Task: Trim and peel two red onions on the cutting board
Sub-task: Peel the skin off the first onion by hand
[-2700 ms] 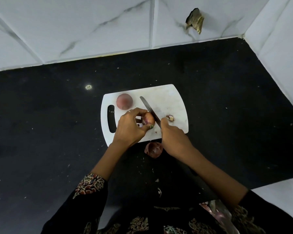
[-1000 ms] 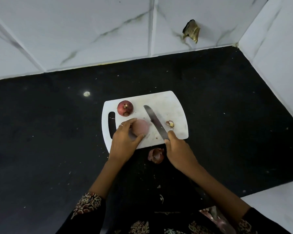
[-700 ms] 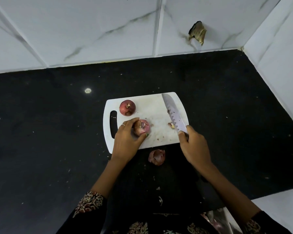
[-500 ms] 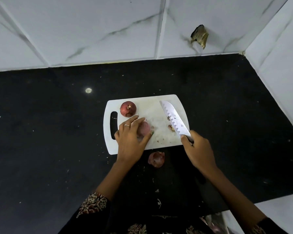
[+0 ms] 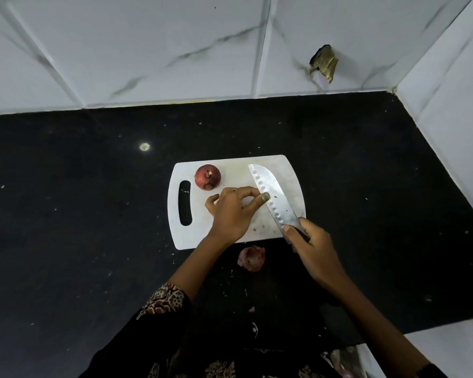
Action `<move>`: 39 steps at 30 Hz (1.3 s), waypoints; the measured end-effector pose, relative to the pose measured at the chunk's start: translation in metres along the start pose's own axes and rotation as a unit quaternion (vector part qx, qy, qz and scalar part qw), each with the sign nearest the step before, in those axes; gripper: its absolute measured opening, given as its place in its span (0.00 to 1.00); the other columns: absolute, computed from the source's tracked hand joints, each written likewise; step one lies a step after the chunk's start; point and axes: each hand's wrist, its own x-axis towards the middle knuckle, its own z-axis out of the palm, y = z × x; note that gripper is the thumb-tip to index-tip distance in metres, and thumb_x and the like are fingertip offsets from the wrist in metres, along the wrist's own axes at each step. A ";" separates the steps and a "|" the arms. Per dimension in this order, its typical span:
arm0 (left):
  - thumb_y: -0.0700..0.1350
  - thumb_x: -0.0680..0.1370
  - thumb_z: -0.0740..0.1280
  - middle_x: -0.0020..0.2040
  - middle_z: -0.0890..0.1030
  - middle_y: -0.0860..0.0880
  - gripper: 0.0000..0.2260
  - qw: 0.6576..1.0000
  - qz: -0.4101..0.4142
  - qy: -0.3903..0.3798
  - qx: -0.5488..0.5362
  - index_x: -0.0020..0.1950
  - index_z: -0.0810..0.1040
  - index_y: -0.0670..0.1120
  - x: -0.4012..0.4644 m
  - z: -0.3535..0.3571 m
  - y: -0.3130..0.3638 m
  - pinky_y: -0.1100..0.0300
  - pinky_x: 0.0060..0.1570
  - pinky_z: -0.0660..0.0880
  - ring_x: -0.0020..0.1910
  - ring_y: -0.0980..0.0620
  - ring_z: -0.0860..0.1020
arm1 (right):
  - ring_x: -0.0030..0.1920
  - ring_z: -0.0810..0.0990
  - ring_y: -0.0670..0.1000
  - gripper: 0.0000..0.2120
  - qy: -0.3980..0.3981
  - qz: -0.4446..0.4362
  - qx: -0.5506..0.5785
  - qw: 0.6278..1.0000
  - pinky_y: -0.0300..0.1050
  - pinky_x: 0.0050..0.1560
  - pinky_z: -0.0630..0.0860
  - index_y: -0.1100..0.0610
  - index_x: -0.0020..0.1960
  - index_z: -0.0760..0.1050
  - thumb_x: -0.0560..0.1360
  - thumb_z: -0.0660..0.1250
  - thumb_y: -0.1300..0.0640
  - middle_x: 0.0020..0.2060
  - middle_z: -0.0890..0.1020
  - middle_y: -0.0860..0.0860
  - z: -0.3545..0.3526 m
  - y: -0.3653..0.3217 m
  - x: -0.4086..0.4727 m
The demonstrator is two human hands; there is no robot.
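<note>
A white cutting board lies on the black counter. One unpeeled red onion sits at its far left, beside the handle slot. My left hand is cupped over the board's middle, where the second onion was; that onion is hidden under the palm. Its index fingertip touches the flat of the knife blade. My right hand grips the knife handle at the board's near right corner, with the blade pointing away and to the left.
A loose piece of red onion skin lies on the counter just in front of the board. Tiled walls close the back and the right side, with a broken patch in the back wall. Small crumbs dot the counter.
My left hand has closed over the second onion and reached right until a fingertip meets the blade. The knife has swung back left toward the hand. The far onion stays put.
</note>
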 end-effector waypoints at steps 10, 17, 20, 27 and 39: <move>0.55 0.82 0.57 0.67 0.74 0.60 0.14 0.987 0.053 -0.006 0.151 0.61 0.79 0.59 0.001 -0.006 -0.003 0.50 0.66 0.48 0.70 0.53 0.62 | 0.27 0.67 0.47 0.14 0.102 0.043 -0.037 0.993 0.44 0.29 0.63 0.58 0.35 0.67 0.78 0.60 0.56 0.28 0.70 0.51 -0.006 0.011 0.015; 0.61 0.79 0.52 0.58 0.80 0.55 0.21 0.989 0.049 0.134 -0.035 0.58 0.80 0.55 -0.008 -0.027 -0.033 0.47 0.60 0.72 0.60 0.54 0.75 | 0.36 0.74 0.56 0.13 0.122 0.062 -0.139 0.981 0.49 0.37 0.68 0.60 0.40 0.66 0.81 0.54 0.55 0.34 0.76 0.56 -0.008 0.013 0.052; 0.62 0.77 0.57 0.59 0.80 0.55 0.19 0.992 0.019 0.116 -0.041 0.59 0.79 0.55 -0.020 -0.030 -0.047 0.50 0.60 0.72 0.60 0.51 0.74 | 0.40 0.72 0.54 0.11 0.123 0.074 -0.175 0.974 0.46 0.40 0.64 0.60 0.43 0.66 0.81 0.53 0.55 0.37 0.72 0.53 -0.004 0.013 0.072; 0.54 0.74 0.72 0.61 0.80 0.53 0.18 0.993 -0.012 0.099 0.068 0.63 0.78 0.53 -0.025 -0.027 -0.044 0.55 0.56 0.70 0.59 0.49 0.72 | 0.51 0.76 0.60 0.13 0.131 0.073 -0.245 0.958 0.54 0.49 0.74 0.65 0.53 0.71 0.81 0.54 0.56 0.52 0.76 0.61 0.012 0.017 0.085; 0.54 0.67 0.77 0.60 0.79 0.48 0.29 0.994 0.006 0.060 0.087 0.67 0.76 0.50 -0.025 -0.023 -0.043 0.54 0.60 0.72 0.60 0.47 0.72 | 0.41 0.76 0.56 0.06 0.143 0.052 -0.245 0.957 0.52 0.37 0.73 0.58 0.51 0.64 0.82 0.53 0.55 0.43 0.76 0.57 0.009 0.015 0.082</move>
